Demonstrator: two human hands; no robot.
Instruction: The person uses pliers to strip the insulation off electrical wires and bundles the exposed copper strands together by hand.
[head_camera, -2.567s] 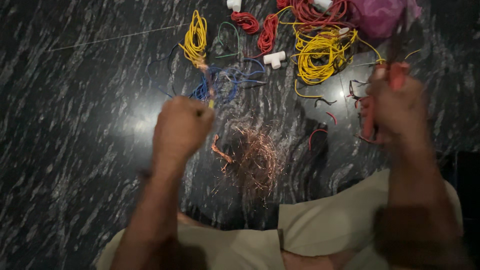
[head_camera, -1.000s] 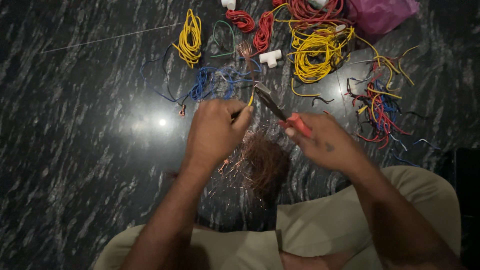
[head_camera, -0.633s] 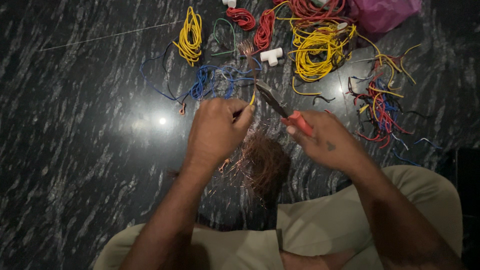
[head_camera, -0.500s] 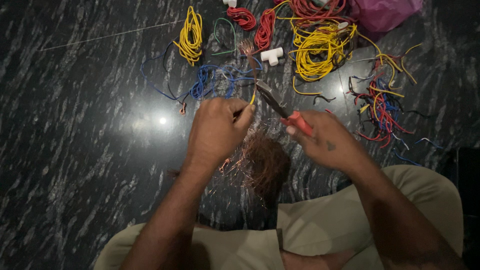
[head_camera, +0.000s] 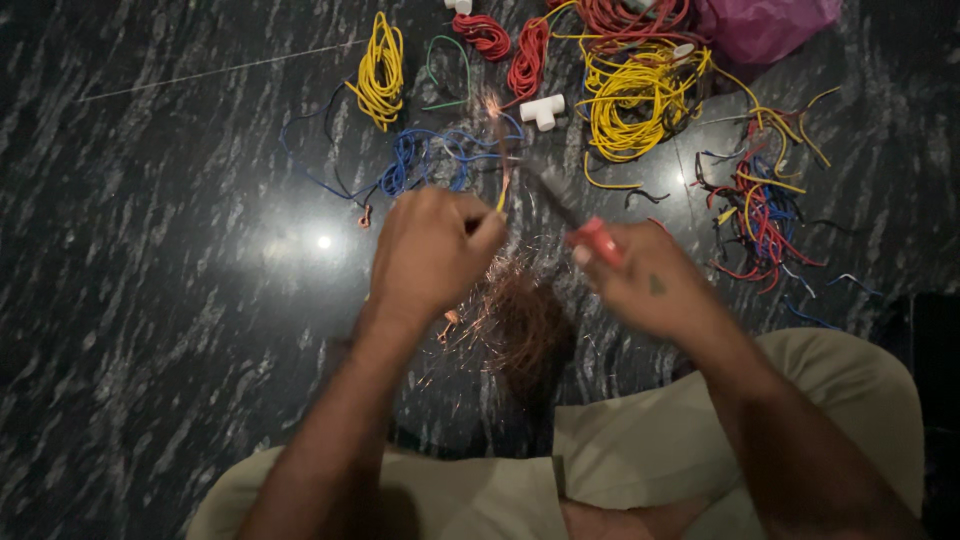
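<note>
My left hand (head_camera: 432, 250) is closed around a short piece of yellow-sheathed wire (head_camera: 502, 195) whose bare copper end sticks up. My right hand (head_camera: 640, 285) grips a red-handled cutting tool (head_camera: 575, 220), its dark jaws blurred and pointing up-left beside the wire's tip. Below and between both hands lies a heap of stripped copper strands (head_camera: 515, 320) on the dark stone floor (head_camera: 150, 300).
Wire bundles lie beyond the hands: a yellow coil (head_camera: 380, 70), blue wire (head_camera: 430, 160), red coils (head_camera: 510, 50), a large yellow tangle (head_camera: 635, 95), a mixed scrap pile (head_camera: 760, 200). A white plastic tee fitting (head_camera: 542, 108) and a pink bag (head_camera: 765, 25) sit at the top.
Both hands came together over the copper heap from being apart. Since a second ago the tool's jaws slid up along the wire, and the wire's copper end now shows bare.
</note>
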